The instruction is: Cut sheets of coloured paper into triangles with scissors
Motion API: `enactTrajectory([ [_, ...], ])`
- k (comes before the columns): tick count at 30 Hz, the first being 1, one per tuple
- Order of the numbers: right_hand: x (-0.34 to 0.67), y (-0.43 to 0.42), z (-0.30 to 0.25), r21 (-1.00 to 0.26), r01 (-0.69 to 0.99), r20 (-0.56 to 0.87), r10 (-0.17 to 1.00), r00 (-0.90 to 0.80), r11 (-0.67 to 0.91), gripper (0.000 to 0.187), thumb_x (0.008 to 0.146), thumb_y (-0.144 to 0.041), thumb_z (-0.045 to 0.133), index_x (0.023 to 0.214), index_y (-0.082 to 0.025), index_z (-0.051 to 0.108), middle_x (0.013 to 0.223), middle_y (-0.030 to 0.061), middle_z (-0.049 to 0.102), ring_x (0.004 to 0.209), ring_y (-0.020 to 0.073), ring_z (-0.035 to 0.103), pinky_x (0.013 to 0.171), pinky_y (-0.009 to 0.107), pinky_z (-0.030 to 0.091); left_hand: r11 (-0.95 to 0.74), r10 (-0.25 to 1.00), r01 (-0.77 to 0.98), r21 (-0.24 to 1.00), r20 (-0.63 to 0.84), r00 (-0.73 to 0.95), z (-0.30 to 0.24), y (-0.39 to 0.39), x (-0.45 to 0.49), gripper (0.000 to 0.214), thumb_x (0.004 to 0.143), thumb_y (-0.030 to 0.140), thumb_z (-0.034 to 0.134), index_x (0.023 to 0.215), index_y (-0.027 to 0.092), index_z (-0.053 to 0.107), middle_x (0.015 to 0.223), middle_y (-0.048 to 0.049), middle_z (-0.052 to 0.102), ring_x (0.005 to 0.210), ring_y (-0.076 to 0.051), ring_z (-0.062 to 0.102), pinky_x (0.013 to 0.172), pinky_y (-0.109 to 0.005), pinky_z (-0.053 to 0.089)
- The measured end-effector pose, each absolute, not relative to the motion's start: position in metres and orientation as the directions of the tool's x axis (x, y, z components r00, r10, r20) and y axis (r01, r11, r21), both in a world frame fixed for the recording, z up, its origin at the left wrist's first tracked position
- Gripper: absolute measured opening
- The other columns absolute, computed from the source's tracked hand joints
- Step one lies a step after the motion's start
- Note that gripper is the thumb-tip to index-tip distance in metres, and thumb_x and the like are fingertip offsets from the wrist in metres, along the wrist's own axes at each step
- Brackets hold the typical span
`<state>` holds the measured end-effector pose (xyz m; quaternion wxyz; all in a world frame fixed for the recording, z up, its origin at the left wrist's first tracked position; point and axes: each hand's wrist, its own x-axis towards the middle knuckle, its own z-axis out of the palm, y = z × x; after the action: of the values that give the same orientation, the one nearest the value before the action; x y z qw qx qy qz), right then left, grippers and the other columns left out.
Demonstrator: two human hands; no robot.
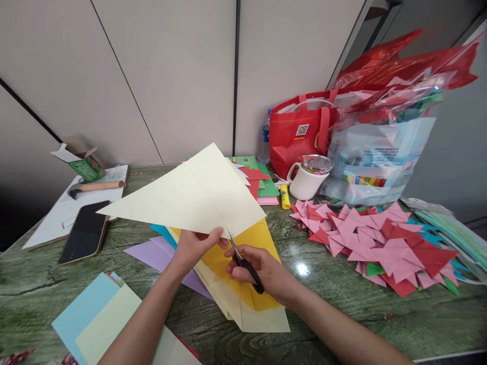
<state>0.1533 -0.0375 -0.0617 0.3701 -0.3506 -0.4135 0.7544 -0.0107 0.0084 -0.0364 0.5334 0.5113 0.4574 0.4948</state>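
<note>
My left hand (194,248) pinches the near edge of a pale cream paper triangle (190,195), holding it up above the table. My right hand (262,271) is closed round the black handles of a pair of scissors (243,261), whose blades point up at the cream paper's lower edge. Under both hands lie yellow (249,243), cream and lilac (158,252) sheets on the green marbled table (342,304).
A heap of folded pink and red paper triangles (384,243) covers the right. Behind stand a white mug (306,180), a yellow glue stick (284,196), a red bag (300,134) and plastic bags. At left lie a phone (85,230), a hammer (97,186) and blue and cream sheets (97,317).
</note>
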Motion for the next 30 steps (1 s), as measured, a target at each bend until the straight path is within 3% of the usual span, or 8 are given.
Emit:
enactTrajectory([
  [19,0.1559,-0.0384,-0.0604,-0.901,-0.219,-0.228,0.838,-0.495,-0.375,0.039,0.061,-0.035,0.076,0.092,-0.019,0.059,0.073,-0.003,0.056,0.07,0.0103,0.05,0.068,0.023,0.039,-0.072,0.994,-0.014,0.997,0.073,0.08,-0.0356,0.0067,-0.0087,0.014,0.06,0.023,0.072,0.068,0.015,0.064,0.049,-0.0037,0.068,0.046,-0.022,0.065,0.051,-0.031,0.055],
  [30,0.1555,-0.038,-0.0611,-0.915,-0.209,-0.203,0.84,-0.504,-0.346,0.039,0.064,-0.035,0.074,0.092,-0.015,0.055,0.068,-0.0052,0.049,0.061,0.0066,0.042,0.059,0.02,0.033,-0.083,0.987,0.04,0.996,0.076,0.144,-0.039,0.0056,-0.0119,0.007,0.07,0.021,0.064,0.073,0.015,0.061,0.052,0.0009,0.069,0.049,-0.017,0.065,0.055,-0.027,0.056],
])
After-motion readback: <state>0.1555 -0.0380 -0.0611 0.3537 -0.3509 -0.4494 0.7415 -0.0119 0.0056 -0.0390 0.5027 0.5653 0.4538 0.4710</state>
